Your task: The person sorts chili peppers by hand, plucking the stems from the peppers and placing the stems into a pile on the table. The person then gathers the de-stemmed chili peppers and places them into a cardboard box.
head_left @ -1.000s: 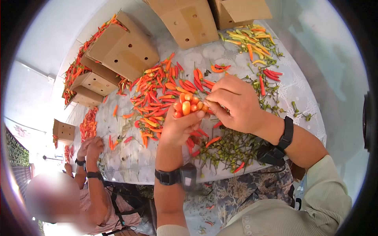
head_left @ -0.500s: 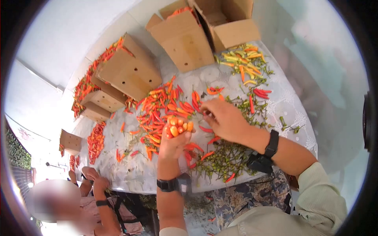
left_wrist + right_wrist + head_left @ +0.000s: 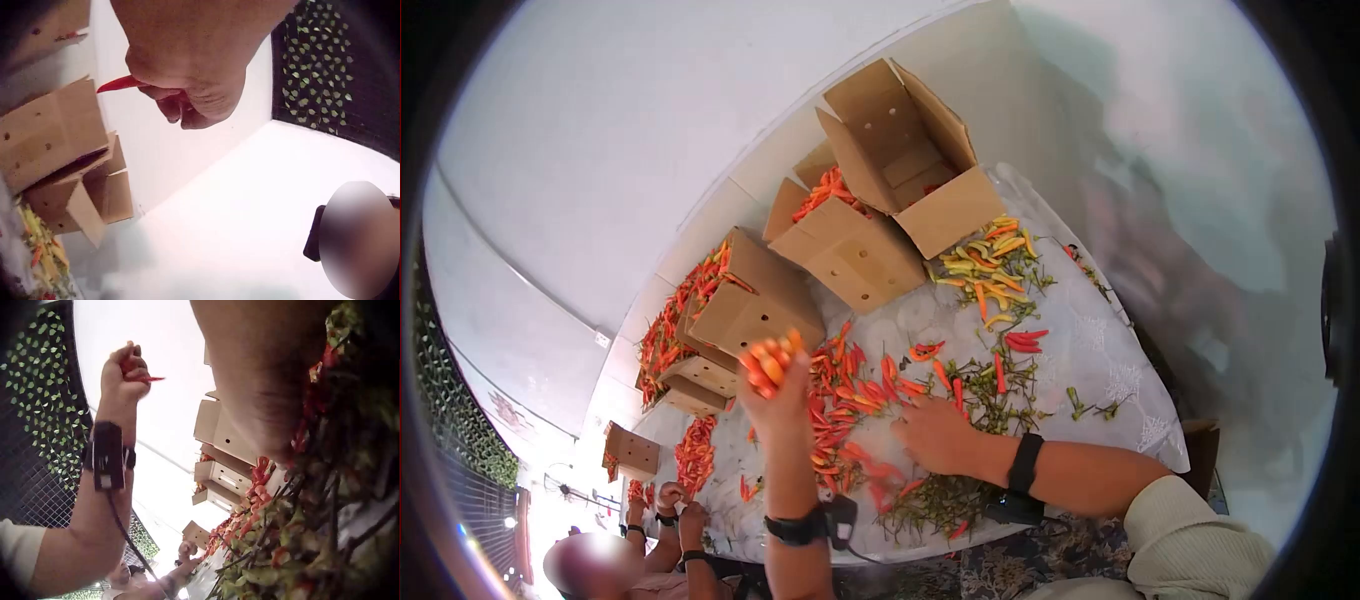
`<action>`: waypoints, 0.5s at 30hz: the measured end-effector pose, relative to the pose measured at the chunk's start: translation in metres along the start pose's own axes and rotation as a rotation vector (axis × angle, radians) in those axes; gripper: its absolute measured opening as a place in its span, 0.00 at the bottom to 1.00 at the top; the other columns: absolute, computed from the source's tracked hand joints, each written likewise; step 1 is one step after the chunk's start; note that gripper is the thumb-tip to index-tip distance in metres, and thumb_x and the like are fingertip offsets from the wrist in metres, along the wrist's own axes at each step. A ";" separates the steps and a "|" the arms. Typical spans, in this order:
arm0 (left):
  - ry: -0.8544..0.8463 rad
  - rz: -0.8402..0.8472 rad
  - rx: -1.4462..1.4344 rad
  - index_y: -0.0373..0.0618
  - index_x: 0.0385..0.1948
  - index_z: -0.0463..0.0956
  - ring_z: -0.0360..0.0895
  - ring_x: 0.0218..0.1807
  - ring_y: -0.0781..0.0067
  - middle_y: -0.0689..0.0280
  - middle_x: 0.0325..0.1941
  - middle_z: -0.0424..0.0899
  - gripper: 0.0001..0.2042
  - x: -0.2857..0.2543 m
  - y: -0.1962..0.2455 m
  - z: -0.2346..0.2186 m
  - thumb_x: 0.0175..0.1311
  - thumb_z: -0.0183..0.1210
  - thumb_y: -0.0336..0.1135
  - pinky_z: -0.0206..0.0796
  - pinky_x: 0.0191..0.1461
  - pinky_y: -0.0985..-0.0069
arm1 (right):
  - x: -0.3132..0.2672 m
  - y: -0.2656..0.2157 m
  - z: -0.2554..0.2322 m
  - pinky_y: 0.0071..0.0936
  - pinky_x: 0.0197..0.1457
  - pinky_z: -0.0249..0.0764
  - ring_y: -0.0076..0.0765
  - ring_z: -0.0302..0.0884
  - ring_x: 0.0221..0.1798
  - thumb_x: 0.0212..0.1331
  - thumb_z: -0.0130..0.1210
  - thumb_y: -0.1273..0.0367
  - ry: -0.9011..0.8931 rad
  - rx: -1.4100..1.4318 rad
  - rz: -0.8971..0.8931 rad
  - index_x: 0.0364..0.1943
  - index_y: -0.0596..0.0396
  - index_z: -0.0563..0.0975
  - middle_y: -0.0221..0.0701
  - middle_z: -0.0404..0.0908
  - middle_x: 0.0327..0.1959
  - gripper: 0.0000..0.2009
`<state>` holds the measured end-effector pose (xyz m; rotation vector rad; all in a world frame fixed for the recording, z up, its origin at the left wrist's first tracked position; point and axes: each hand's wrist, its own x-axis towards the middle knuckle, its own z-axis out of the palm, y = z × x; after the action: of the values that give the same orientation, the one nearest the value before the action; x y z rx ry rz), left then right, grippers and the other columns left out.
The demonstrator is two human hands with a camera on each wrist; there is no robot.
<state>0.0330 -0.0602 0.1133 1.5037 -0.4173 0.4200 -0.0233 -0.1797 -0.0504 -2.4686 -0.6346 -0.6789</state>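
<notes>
The left hand (image 3: 775,395) is gripping a bunch of orange and red chilies (image 3: 767,362), its fingers curled tight around them, and is holding the bunch raised above the tabletop (image 3: 1120,380) just in front of a cardboard box (image 3: 750,305) brimming with chilies. The right hand (image 3: 935,437) is resting palm down on the tabletop at the edge of the chili pile (image 3: 850,395), beside a heap of green stems (image 3: 945,500). Its fingers are lying among the loose chilies, but I cannot tell whether they are pinching one.

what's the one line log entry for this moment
left hand: raised, grips bunch of chillies | right hand: flat on chilli pile on table | boxes: behind pile
</notes>
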 end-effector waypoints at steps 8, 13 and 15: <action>0.071 0.370 -0.012 0.45 0.36 0.71 0.66 0.22 0.87 0.70 0.27 0.75 0.12 0.128 0.091 0.098 0.52 0.65 0.28 0.48 0.19 0.90 | 0.000 -0.001 -0.006 0.41 0.44 0.70 0.44 0.70 0.45 0.43 0.57 0.68 -0.067 0.050 0.057 0.33 0.53 0.75 0.33 0.75 0.35 0.11; 0.190 0.345 0.089 0.44 0.31 0.72 0.67 0.21 0.86 0.69 0.25 0.75 0.12 0.214 0.051 0.142 0.49 0.67 0.31 0.51 0.19 0.88 | -0.002 -0.005 -0.006 0.39 0.41 0.68 0.42 0.69 0.43 0.43 0.57 0.69 -0.098 0.027 0.044 0.35 0.51 0.75 0.32 0.73 0.36 0.12; -0.009 0.214 0.288 0.46 0.26 0.71 0.64 0.14 0.85 0.72 0.18 0.73 0.14 0.278 -0.004 0.131 0.46 0.70 0.35 0.52 0.18 0.86 | -0.002 -0.006 0.000 0.39 0.40 0.67 0.41 0.69 0.43 0.44 0.57 0.70 -0.088 -0.002 0.037 0.35 0.51 0.74 0.31 0.73 0.36 0.11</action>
<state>0.2732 -0.1885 0.2556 1.7467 -0.5444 0.6644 -0.0284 -0.1761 -0.0496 -2.5172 -0.6197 -0.5592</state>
